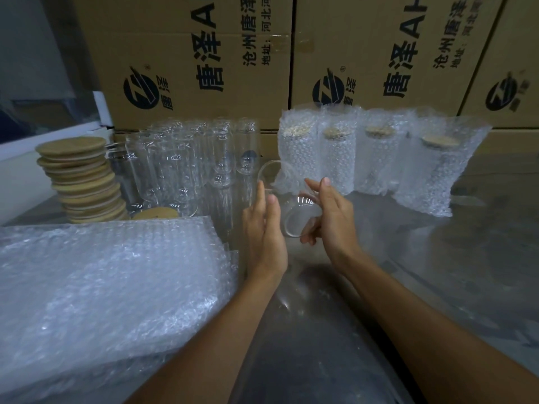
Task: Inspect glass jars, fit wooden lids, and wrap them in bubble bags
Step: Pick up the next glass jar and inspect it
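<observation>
A clear glass jar (pixel 287 196) is tilted above the table between my hands, its open mouth pointing away and up to the left. My left hand (pixel 264 228) lies flat against the jar's left side with straight fingers. My right hand (pixel 329 217) grips the jar's base end, thumb on top and fingers curled beneath. Several bare jars (pixel 186 164) stand in rows behind on the left. A stack of wooden lids (pixel 81 179) rises at far left. Flat bubble bags (pixel 110 290) lie piled at front left. Several lidded jars wrapped in bubble bags (pixel 376 158) stand at the back right.
Printed cardboard boxes (pixel 204 59) form a wall behind everything. The grey table surface (pixel 437 272) extends to the right and front. One loose wooden lid (pixel 156 213) lies just behind the bubble bag pile.
</observation>
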Demonstrator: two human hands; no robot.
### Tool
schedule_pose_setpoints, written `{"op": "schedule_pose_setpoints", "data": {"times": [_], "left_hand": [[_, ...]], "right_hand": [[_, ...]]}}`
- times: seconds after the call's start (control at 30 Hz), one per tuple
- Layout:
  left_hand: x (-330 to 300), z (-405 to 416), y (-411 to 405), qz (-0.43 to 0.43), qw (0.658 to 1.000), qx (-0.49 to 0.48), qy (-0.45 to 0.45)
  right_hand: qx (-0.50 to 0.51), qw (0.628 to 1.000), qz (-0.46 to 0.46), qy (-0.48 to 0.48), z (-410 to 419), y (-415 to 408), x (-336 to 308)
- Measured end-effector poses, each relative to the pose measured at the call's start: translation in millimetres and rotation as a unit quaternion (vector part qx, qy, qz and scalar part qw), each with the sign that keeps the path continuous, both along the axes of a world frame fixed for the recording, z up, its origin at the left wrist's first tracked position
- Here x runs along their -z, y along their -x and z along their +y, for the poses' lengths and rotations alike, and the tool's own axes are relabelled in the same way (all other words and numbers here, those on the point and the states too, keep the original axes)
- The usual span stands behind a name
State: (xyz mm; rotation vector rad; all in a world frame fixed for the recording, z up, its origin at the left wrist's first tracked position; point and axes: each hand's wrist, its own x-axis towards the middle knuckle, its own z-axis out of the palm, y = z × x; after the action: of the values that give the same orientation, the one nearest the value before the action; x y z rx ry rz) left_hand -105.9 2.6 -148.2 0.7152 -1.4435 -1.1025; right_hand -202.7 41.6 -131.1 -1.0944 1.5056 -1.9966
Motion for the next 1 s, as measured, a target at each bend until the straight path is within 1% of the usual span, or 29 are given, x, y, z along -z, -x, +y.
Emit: {"op": "schedule_pose_setpoints", "data": {"times": [0.1, 0.27, 0.43, 0.57, 0.7, 0.87, 1.0], "left_hand": [[1.5, -3.0, 0.7, 0.031, 0.999, 0.002, -0.019], [5.3, -6.2, 1.3, 0.04, 0.999, -0.007, -0.021], [5.8, -5.0, 0.3, 0.055, 0.998, -0.032, -0.011], [3.6, -2.1, 0.0, 0.028, 0.999, -0.036, 0.026], [5.1, -2.0, 1.3, -0.013, 0.996, -0.066, 0.054], [2.9, 1.3, -0.4, -0.015, 0.997, -0.023, 0.065], [3.1, 0.3, 0.8, -0.001, 0.999, -0.014, 0.051]], "right_hand": [[0.013, 0.999, 0.024, 0.018, 2.1, -4.2, -3.9], [0.038, 0.993, 0.084, 0.078, 1.6, -6.0, -9.9], [0.043, 0.989, 0.125, 0.069, 1.7, -7.0, -10.0], [0.054, 0.989, 0.121, 0.067, 1.8, -6.8, -13.4], [0.063, 0.986, 0.136, 0.068, 1.4, -7.1, -13.1], [0.057, 0.982, 0.164, 0.074, 1.8, -14.3, -17.3], [0.047, 0.975, 0.198, 0.083, 2.2, -22.7, -17.8]]}}
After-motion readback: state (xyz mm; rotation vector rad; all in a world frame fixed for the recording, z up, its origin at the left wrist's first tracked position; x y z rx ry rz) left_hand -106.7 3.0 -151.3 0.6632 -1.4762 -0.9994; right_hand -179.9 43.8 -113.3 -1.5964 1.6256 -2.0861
